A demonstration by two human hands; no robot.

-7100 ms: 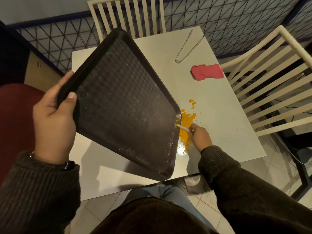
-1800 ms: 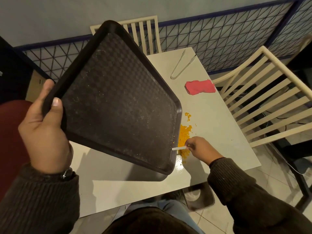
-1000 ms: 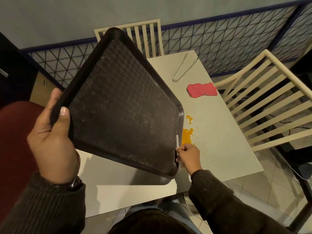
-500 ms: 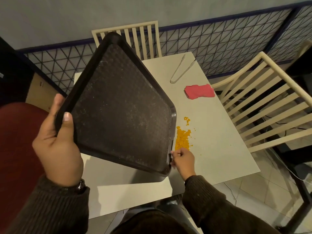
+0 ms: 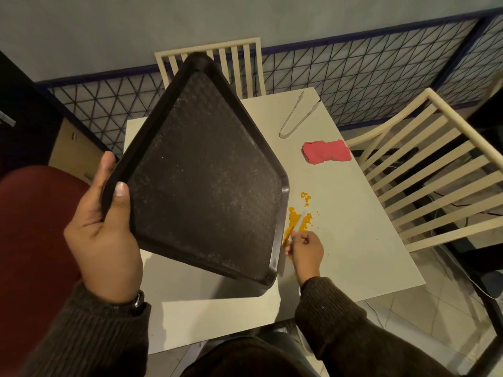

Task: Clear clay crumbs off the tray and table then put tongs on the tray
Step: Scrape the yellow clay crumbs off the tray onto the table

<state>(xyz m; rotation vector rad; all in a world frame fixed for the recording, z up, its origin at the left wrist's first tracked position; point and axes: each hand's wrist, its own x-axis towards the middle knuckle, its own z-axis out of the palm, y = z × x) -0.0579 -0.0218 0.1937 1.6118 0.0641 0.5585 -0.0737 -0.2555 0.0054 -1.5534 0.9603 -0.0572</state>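
Observation:
My left hand [image 5: 104,235] grips the left edge of a black textured tray [image 5: 201,175] and holds it tilted above the white table [image 5: 362,229]. Pale dust specks cover the tray's surface. My right hand [image 5: 306,247] pinches a thin white stick [image 5: 296,224] by the tray's lower right edge, its tip in a patch of orange clay crumbs [image 5: 300,217] on the table. Metal tongs [image 5: 296,115] lie at the table's far end.
A folded pink cloth [image 5: 326,152] lies near the tongs. Cream slatted chairs stand at the far end [image 5: 217,58] and the right side [image 5: 424,170] of the table. A red seat [image 5: 30,227] is on my left. A wire grid fence runs behind.
The tray has stayed tilted in my left hand. My right hand moved along the tray's edge and now works the stick through the orange crumbs, which look more spread and streaked.

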